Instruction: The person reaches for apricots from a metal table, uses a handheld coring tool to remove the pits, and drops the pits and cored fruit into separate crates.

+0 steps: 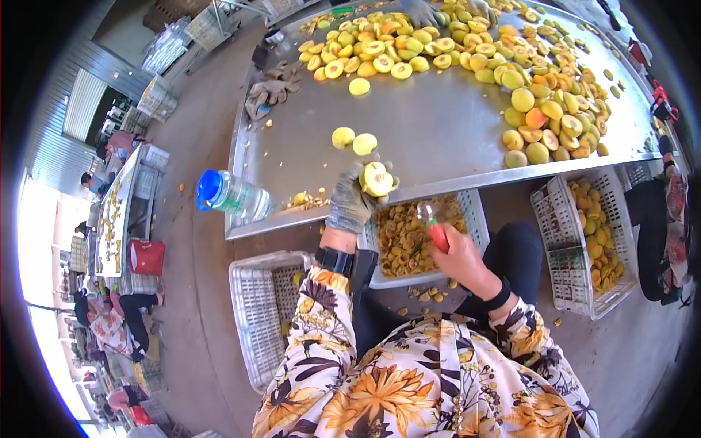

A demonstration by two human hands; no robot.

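Note:
My left hand (347, 201), in a grey glove, is closed around a yellow peach half (377, 179), cut face up, over the table's front edge. My bare right hand (465, 257) grips a pitting spoon (438, 235) by its red handle; its metal tip points up, apart from the peach. Two pale yellow peach pieces (354, 140) lie on the metal table (307, 124) just beyond my left hand. Below both hands, a white crate (478, 226) holds brownish peach scraps (405, 252).
Piles of peach halves (558, 120) cover the table's far and right parts. A water bottle (237, 197) and gloves (272, 91) are at left. Crates stand on the floor: one (252, 321) left, one with peaches (599, 248) right. Another person's gloved hands (423, 13) work at the far side.

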